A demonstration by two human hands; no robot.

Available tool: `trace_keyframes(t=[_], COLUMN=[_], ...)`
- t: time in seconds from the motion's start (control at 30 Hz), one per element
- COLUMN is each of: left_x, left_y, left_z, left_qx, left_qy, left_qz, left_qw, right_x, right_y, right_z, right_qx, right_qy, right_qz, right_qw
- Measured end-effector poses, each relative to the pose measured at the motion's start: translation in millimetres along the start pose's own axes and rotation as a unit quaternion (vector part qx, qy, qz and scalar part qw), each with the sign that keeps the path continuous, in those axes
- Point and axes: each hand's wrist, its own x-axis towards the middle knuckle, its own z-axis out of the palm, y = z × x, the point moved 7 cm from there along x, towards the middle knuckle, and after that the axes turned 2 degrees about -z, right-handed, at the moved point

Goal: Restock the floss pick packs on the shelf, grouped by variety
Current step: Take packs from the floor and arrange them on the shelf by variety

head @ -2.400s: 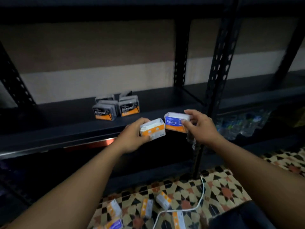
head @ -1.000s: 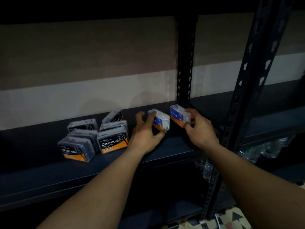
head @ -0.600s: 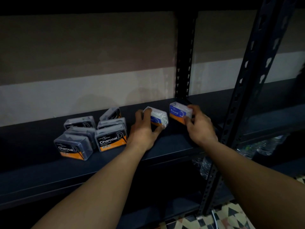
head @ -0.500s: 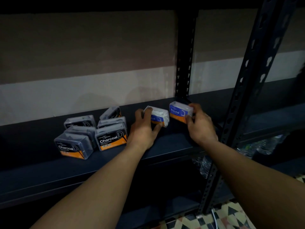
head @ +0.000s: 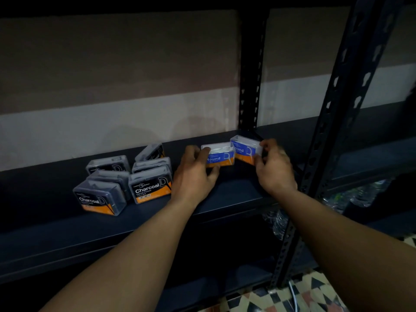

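Note:
My left hand (head: 193, 174) grips a clear pack with a blue and orange "Round" label (head: 219, 156), set low over the dark shelf board (head: 225, 194). My right hand (head: 273, 170) pinches a second "Round" pack (head: 244, 148) just to the right, close to the rear upright post. The two packs sit side by side and nearly touch. To the left, several dark "Charcoal" packs (head: 149, 188) lie grouped on the same shelf, one labelled pack (head: 99, 199) at the front left.
A perforated black upright (head: 335, 122) stands in front of my right arm, another (head: 249, 75) at the back. Clear plastic bottles (head: 358, 194) lie on the lower shelf at right. Patterned floor tiles (head: 281, 298) and a white cable (head: 295, 298) show below.
Both hands carried the Round packs from in front of the shelf onto it, beside the Charcoal group. The left pack has turned so that its label faces me.

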Motion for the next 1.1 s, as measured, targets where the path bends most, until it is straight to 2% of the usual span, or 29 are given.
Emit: trace_keyframes(t=[0.17, 0.37, 0.57, 0.67, 0.77, 0.87, 0.97, 1.03, 1.1], left_x=[-0.1, -1.9, -20.4, -42.2, -93.0, -161.6, -216.3, -243.6, -268.2], left_y=[-0.8, 5.5, 18.7, 28.9, 40.7, 39.8, 15.9, -8.9, -37.8], left_z=[2.4, -5.5, -11.5, -13.9, -14.3, 3.1, 39.9, 70.2, 100.1], left_qx=[0.001, 0.000, 0.009, -0.013, -0.042, -0.033, -0.057, -0.066, -0.063], left_qy=[0.001, 0.028, 0.013, -0.010, 0.021, 0.042, -0.042, -0.148, -0.272], left_qz=[0.009, 0.020, 0.071, 0.095, 0.129, 0.173, 0.167, 0.129, 0.056], left_qw=[1.000, 0.999, 0.997, 0.995, 0.990, 0.984, 0.983, 0.978, 0.959], right_x=[-1.2, -7.7, -46.1, -84.0, -121.9, -167.9, -215.1, -241.4, -266.9], right_y=[-1.3, -3.7, -2.5, -3.5, -3.7, 4.7, 27.4, 49.9, 84.3], right_z=[-2.1, -11.2, -19.2, -15.3, -9.2, 8.8, 32.7, 51.0, 72.9], right_qx=[0.005, 0.017, 0.011, -0.004, 0.011, 0.043, 0.033, 0.013, -0.002], right_qy=[0.013, 0.065, 0.080, 0.070, 0.057, -0.006, -0.094, -0.161, -0.254], right_qz=[-0.005, 0.002, 0.009, -0.044, -0.071, -0.072, -0.059, -0.032, 0.044], right_qw=[1.000, 0.998, 0.997, 0.997, 0.996, 0.996, 0.993, 0.986, 0.966])
